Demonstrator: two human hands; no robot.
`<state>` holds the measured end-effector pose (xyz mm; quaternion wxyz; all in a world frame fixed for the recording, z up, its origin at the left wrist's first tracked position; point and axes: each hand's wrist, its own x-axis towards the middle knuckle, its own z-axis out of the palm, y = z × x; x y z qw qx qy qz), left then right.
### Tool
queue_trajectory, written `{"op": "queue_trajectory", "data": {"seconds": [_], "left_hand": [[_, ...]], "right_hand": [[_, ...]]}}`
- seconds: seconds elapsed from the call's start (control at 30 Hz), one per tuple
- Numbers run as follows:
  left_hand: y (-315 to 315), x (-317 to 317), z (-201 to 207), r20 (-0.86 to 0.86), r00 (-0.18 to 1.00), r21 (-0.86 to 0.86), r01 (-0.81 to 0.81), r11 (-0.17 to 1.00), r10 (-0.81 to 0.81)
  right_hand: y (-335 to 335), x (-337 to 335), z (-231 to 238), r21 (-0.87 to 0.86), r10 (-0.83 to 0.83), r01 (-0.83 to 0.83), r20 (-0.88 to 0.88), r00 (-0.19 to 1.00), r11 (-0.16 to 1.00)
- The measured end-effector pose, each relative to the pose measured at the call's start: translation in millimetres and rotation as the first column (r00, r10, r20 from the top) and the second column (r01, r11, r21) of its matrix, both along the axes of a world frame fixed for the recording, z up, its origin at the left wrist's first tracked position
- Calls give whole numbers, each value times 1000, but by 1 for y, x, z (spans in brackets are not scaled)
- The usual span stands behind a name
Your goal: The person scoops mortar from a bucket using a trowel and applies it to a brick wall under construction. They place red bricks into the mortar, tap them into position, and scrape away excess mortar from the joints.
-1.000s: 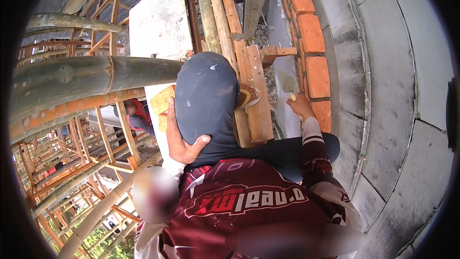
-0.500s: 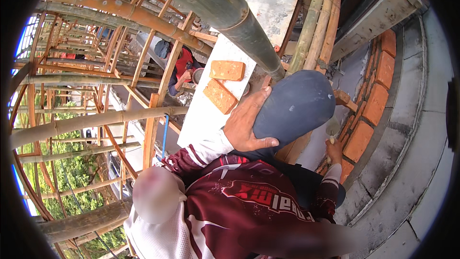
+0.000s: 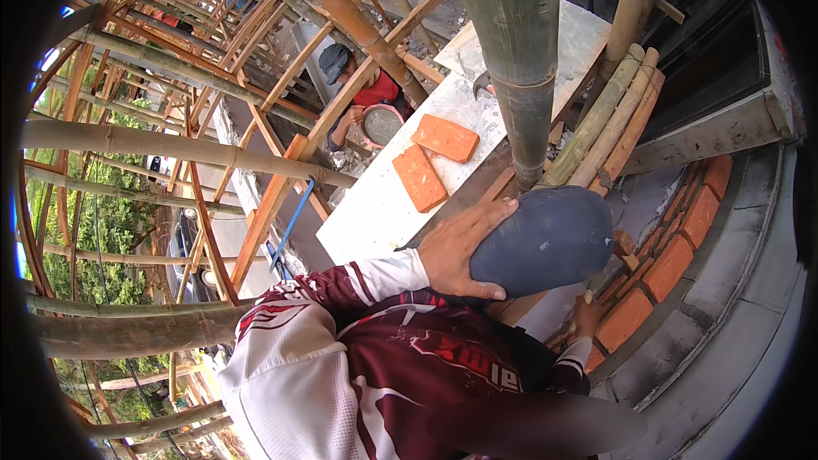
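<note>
My left hand (image 3: 460, 251) rests with fingers apart on my bent, dark-clothed knee (image 3: 545, 234). Low beside the brickwork, my right hand (image 3: 585, 319) is closed around the pale handle of what looks like a trowel (image 3: 588, 297); its blade is hardly visible. Next to that hand runs a curved course of orange bricks (image 3: 669, 266), with grey mortar along its outer side. Two loose bricks, one (image 3: 447, 137) behind the other (image 3: 419, 179), lie flat on a white board (image 3: 366, 221) beyond my left hand.
A thick bamboo post (image 3: 511, 51) rises just past my knee. Bamboo scaffolding (image 3: 170, 143) fills the left side. Below the board, another person (image 3: 388, 89) holds a round bucket (image 3: 383, 125) of grey mix. Grey blocks (image 3: 724, 264) curve along the right; bamboo poles (image 3: 609, 123) lie beyond my knee.
The view has turned, so the board, bricks and knee sit lower and further right in it. The other person's bucket now shows more fully. My left hand stays on the knee.
</note>
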<state>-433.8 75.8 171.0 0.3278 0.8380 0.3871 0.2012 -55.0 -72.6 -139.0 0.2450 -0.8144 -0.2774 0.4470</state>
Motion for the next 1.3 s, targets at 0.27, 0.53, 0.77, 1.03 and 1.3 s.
{"op": "queue_trajectory", "data": {"seconds": [0.27,0.53,0.77,1.03,1.3], "left_hand": [[27,-63,-91,267,741,-740,-251,624,616],[78,-198,-200,-138,357,-680,-712,174,924],[79,-264,-248,-383,189,-572,-817,-72,904],[123,-332,-298,-394,-92,-242,-950,-199,914],[172,-392,-286,-383,-280,-50,-945,-322,881]], "right_hand": [[3,-26,26,98,-63,50,143,988,994],[-3,-6,0,-77,37,-39,-23,999,996],[-6,-1,161,-83,-53,33,-255,965,996],[103,-4,320,630,-7,278,-398,918,725],[278,-108,412,914,511,155,-344,788,376]]}}
